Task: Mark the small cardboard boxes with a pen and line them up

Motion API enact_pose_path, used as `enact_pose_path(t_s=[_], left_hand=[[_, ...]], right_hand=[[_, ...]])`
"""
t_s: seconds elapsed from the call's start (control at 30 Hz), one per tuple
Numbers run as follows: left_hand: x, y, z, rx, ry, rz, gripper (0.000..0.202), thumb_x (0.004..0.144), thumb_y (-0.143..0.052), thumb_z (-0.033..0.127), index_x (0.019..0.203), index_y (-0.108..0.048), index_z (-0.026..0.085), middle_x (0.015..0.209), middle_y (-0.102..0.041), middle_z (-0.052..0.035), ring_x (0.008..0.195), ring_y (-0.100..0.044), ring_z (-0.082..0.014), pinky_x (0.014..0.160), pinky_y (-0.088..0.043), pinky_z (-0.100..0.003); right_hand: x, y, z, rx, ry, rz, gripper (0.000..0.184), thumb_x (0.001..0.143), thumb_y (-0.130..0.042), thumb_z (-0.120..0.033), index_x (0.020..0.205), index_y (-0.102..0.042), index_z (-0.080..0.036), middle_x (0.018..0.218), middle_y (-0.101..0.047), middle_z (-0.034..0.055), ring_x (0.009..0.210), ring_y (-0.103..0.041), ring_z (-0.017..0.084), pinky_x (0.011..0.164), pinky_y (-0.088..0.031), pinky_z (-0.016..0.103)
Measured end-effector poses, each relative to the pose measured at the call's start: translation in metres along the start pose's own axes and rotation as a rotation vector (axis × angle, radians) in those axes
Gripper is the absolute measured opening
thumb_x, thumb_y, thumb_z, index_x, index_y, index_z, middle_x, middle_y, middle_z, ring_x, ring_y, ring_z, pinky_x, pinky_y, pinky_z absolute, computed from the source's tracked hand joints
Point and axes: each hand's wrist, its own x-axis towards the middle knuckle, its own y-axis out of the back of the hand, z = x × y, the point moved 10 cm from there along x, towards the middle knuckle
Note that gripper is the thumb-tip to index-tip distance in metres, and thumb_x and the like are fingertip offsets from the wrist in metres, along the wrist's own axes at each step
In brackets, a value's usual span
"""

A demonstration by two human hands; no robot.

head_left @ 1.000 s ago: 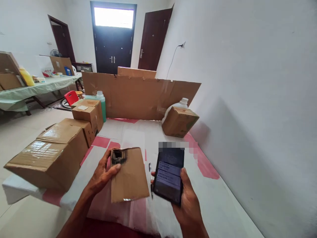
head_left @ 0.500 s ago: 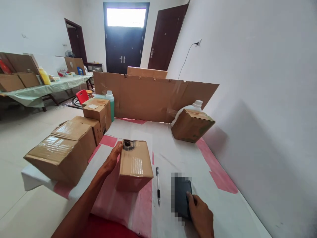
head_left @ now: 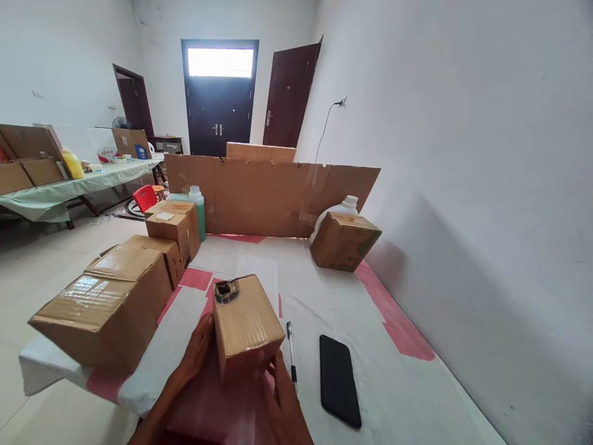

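Observation:
A small taped cardboard box (head_left: 245,324) with a black smudge on its far top corner sits near the front of the table, held between both hands. My left hand (head_left: 197,355) grips its left side, fingers wrapped against the cardboard. My right hand (head_left: 280,398) presses on its near right corner from below. Just right of the box lies a pen (head_left: 291,352). A black phone (head_left: 340,380) lies face down further right, apart from both hands.
The table (head_left: 407,395) has a white and red cover. Larger boxes (head_left: 106,303) stack along its left edge, another box (head_left: 345,241) stands at the back right, and a cardboard sheet (head_left: 273,191) with two jugs stands behind. A white wall runs along the right.
My right hand let go of the phone, which now lies on the table, and came over to the small box. The box has been pulled nearer and tilted.

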Motion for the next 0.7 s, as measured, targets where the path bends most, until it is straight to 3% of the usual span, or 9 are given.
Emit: enact_pose_path(t_s=[0.07, 0.17, 0.23, 0.3, 0.4, 0.47, 0.57, 0.63, 0.7], left_hand=[[-0.015, 0.009, 0.006, 0.077, 0.023, -0.027, 0.066, 0.093, -0.049, 0.073, 0.127, -0.071, 0.021, 0.135, -0.070, -0.0117, 0.135, -0.057, -0.0339, 0.120, -0.041, -0.051], [-0.036, 0.029, 0.027, 0.212, 0.039, -0.051, 0.066, 0.096, -0.043, 0.072, 0.131, -0.069, 0.022, 0.137, -0.070, -0.0110, 0.134, -0.058, -0.0335, 0.119, -0.042, -0.050], [-0.046, 0.046, 0.045, 0.246, 0.043, -0.019, 0.066, 0.094, -0.045, 0.073, 0.133, -0.068, 0.024, 0.137, -0.070, -0.0098, 0.131, -0.060, -0.0335, 0.115, -0.046, -0.047], [-0.050, 0.058, 0.061, 0.225, 0.037, 0.030, 0.066, 0.095, -0.044, 0.072, 0.137, -0.066, 0.025, 0.135, -0.070, -0.0092, 0.124, -0.064, -0.0333, 0.109, -0.050, -0.046], [-0.044, 0.058, 0.084, 0.190, -0.041, 0.084, 0.065, 0.098, -0.042, 0.069, 0.145, -0.059, 0.027, 0.135, -0.068, -0.0095, 0.118, -0.064, -0.0325, 0.109, -0.050, -0.049], [-0.031, 0.041, 0.098, 0.191, -0.095, 0.061, 0.067, 0.098, -0.045, 0.067, 0.151, -0.052, 0.027, 0.137, -0.064, -0.0110, 0.125, -0.061, -0.0329, 0.111, -0.048, -0.051], [-0.003, -0.004, 0.114, 0.188, -0.147, -0.050, 0.071, 0.099, -0.045, 0.065, 0.160, -0.037, 0.030, 0.145, -0.053, -0.0133, 0.138, -0.050, -0.0332, 0.110, -0.050, -0.052], [0.020, -0.046, 0.129, 0.184, -0.223, -0.152, 0.070, 0.101, -0.044, 0.062, 0.163, -0.030, 0.033, 0.153, -0.045, -0.0129, 0.145, -0.042, -0.0322, 0.114, -0.047, -0.052], [0.044, -0.098, 0.144, 0.158, -0.316, -0.269, 0.070, 0.102, -0.045, 0.060, 0.164, -0.026, 0.033, 0.158, -0.039, -0.0123, 0.149, -0.037, -0.0310, 0.119, -0.040, -0.051]], right_hand=[[0.001, -0.008, -0.012, 0.064, -0.028, 0.013, 0.071, 0.097, -0.052, -0.066, 0.154, -0.047, -0.026, 0.142, -0.067, 0.0113, 0.127, -0.065, 0.030, 0.096, -0.058, 0.037], [0.007, 0.010, -0.036, 0.102, -0.047, 0.104, 0.087, 0.096, -0.053, -0.069, 0.166, -0.023, -0.026, 0.146, -0.064, 0.0116, 0.132, -0.062, 0.030, 0.105, -0.054, 0.040], [0.013, 0.017, -0.045, 0.153, -0.103, 0.098, 0.096, 0.094, -0.052, -0.073, 0.168, -0.011, -0.028, 0.142, -0.067, 0.0121, 0.121, -0.069, 0.029, 0.097, -0.058, 0.041], [0.020, 0.009, -0.047, 0.227, -0.190, 0.004, 0.097, 0.091, -0.047, -0.081, 0.166, -0.016, -0.028, 0.123, -0.075, 0.0130, 0.088, -0.078, 0.029, 0.072, -0.062, 0.040], [0.031, -0.006, -0.052, 0.349, -0.224, -0.120, 0.094, 0.089, -0.034, -0.088, 0.151, -0.047, -0.019, 0.090, -0.076, 0.0102, 0.059, -0.072, 0.023, 0.053, -0.056, 0.034], [0.043, -0.002, -0.057, 0.351, -0.166, -0.109, 0.089, 0.088, -0.032, -0.090, 0.124, -0.065, -0.016, 0.084, -0.073, 0.0097, 0.063, -0.071, 0.022, 0.055, -0.055, 0.032], [0.064, 0.023, -0.063, 0.271, -0.072, -0.032, 0.077, 0.088, -0.037, -0.089, 0.099, -0.067, -0.018, 0.085, -0.071, 0.0088, 0.069, -0.071, 0.023, 0.056, -0.056, 0.032], [0.078, 0.056, -0.066, 0.231, -0.011, 0.065, 0.072, 0.088, -0.040, -0.087, 0.099, -0.064, -0.020, 0.088, -0.072, 0.0084, 0.070, -0.071, 0.023, 0.056, -0.056, 0.032], [0.093, 0.103, -0.065, 0.191, 0.013, 0.212, 0.071, 0.087, -0.041, -0.088, 0.102, -0.062, -0.021, 0.089, -0.072, 0.0081, 0.070, -0.071, 0.022, 0.054, -0.055, 0.032]])
